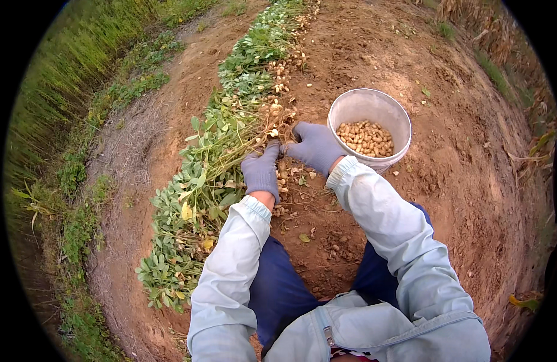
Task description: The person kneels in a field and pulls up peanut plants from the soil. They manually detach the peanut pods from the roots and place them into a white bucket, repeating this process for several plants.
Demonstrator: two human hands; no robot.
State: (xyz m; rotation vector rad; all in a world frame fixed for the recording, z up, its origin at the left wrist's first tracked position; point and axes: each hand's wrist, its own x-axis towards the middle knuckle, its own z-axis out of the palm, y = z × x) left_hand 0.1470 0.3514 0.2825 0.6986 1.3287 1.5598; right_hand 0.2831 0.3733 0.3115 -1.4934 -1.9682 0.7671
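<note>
A long row of uprooted peanut plants [209, 142] lies on the soil, leaves to the left and pods [275, 110] along its right side. My left hand [262, 170], in a grey-purple glove, is closed on the stems of a peanut plant close to its roots. Just to its right, my right hand [317, 146], gloved alike, has its fingertips drawn together at the roots and pods. What sits between those fingertips is hidden. Beside my right hand stands a white bucket [366, 99], partly filled with loose peanuts [366, 137] in their shells.
Reddish-brown soil [459, 181] spreads around the row and the bucket. My knees [284, 283] are bent beneath my forearms, right of the row. Tall green weeds [61, 72] border the plot on the left, and dry stalks [531, 66] line the far right.
</note>
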